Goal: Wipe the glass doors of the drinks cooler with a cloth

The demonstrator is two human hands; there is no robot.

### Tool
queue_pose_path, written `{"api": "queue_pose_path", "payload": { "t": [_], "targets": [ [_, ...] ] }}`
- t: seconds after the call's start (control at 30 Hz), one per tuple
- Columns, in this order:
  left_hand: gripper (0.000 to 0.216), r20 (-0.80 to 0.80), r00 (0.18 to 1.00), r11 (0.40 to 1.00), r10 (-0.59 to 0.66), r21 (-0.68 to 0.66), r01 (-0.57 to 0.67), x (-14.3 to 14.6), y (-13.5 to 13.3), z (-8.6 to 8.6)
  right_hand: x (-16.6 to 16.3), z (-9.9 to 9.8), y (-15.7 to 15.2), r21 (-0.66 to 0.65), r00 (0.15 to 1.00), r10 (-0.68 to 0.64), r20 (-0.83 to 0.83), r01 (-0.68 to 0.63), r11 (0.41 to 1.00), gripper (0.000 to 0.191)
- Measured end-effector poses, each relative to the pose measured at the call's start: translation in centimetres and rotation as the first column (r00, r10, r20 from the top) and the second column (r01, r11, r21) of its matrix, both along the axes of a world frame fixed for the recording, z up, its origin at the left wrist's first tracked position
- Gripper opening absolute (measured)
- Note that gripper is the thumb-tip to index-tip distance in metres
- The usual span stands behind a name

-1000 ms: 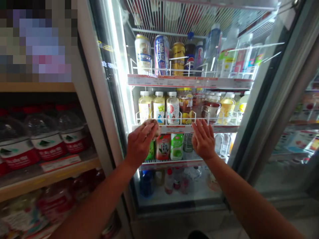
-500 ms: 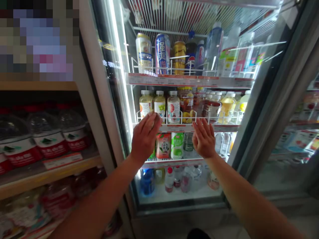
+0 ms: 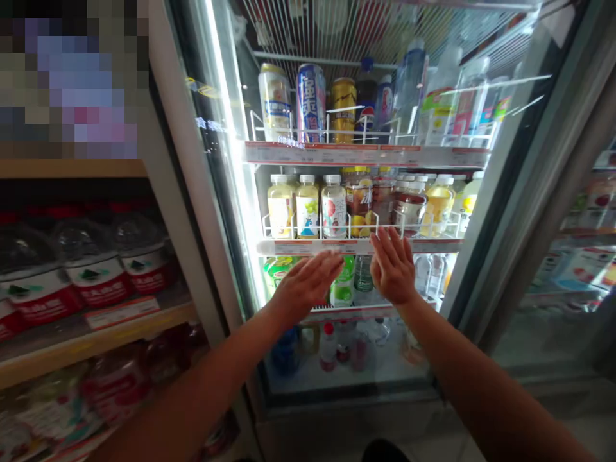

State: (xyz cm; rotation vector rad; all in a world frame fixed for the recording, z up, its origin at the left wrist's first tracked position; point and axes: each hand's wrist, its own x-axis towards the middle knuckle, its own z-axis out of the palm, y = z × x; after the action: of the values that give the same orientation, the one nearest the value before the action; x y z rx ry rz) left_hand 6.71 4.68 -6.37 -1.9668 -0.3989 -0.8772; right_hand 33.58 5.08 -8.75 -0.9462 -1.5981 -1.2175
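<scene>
— Both hands are empty and slack: the left hand (image 3: 308,285) lies flat with its fingers stretched out to the right, and the right hand (image 3: 392,268) is spread, fingers up.
— Where are they?
— At the third shelf of the lit cooler (image 3: 231,179). The green-labelled bottle (image 3: 343,289) stands between them, just past the left fingertips, and the clear bottle (image 3: 363,277) is beside the right palm. Whether either is touched, I can't tell.
— And above?
— The right fingertips overlap the price rail (image 3: 308,247), under three pale bottles (image 3: 308,208). Big red-labelled jugs (image 3: 139,268) sit on the wooden shelf (image 3: 168,321) to the left.
</scene>
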Motion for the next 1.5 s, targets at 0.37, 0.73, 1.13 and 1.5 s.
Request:
{"api": "queue_pose_path", "payload": {
  "t": [0.37, 0.73, 1.13, 1.5],
  "targets": [
    [0.055, 0.055, 0.998, 1.000, 0.015, -0.028, -0.014, 0.0, -0.2, 0.7, -0.2, 0.2, -0.2, 0.021, 1.000, 0.000, 0.005, 0.000, 1.000, 0.068],
    [0.055, 0.235, 0.972, 1.000, 0.012, -0.022, -0.007, 1.9, 0.2, 2.9, -0.3, -0.1, 0.1, 0.011, 0.990, -0.066, -0.121, 0.068, 0.998, 0.068],
    [0.055, 0.179, 0.983, 0.999, 0.036, -0.035, -0.030, 1.8, 0.1, 2.6, -0.4, 0.2, -0.2, 0.017, 0.991, -0.043, -0.124, 0.045, 0.999, 0.068],
    [0.055, 0.178, 0.982, 0.997, 0.066, -0.058, -0.056, -0.9, -0.2, 0.8, -0.2, 0.0, -0.1, 0.013, 0.992, -0.013, -0.123, 0.015, 1.000, 0.069]
  ]
}}
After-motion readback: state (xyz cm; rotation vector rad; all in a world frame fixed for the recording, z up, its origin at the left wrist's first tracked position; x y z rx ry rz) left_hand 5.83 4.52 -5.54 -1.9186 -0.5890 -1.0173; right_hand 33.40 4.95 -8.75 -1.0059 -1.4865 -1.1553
